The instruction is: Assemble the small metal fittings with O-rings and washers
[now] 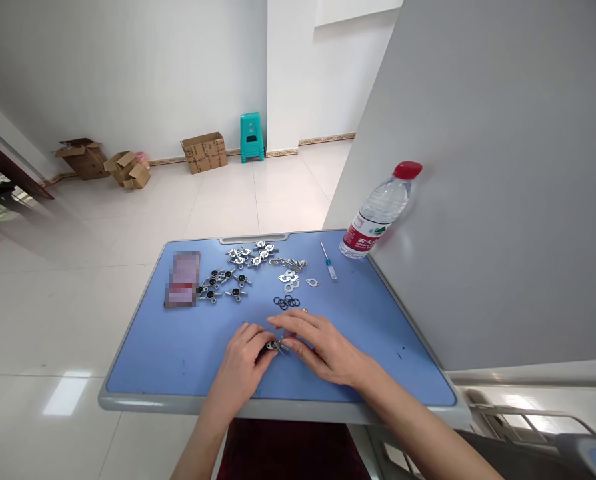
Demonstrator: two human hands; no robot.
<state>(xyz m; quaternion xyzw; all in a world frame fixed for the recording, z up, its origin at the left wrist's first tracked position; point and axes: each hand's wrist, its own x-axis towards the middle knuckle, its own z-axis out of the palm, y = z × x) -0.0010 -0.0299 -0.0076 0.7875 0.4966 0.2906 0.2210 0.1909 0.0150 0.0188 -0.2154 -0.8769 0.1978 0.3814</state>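
While the left hand (245, 357) closes thumb and fingers on a small metal part (277, 347), the right hand (325, 347) curves in from the right in the head view, its thumb close against that part and its fingers partly spread above. Whether the right hand grips anything I cannot tell, since its fingers cover the spot. The part sits between the hands, over the near middle of the blue desk (153, 360). Just beyond the right fingertips lies a cluster of black rings (287, 303), and farther off are flat metal plates (289, 280), with one single plate (313, 283) to their right. To the left are metal pieces with black centres (236, 293), and behind them a pile of shiny metal pieces (258, 257). At the far left rests a flat oblong thing (183, 277), blurred out. On the far right lies a screwdriver (329, 261), with a red-capped water bottle (378, 210) standing near it. Far across the floor, cardboard boxes (205, 153) and a green stool (251, 137) are by the wall
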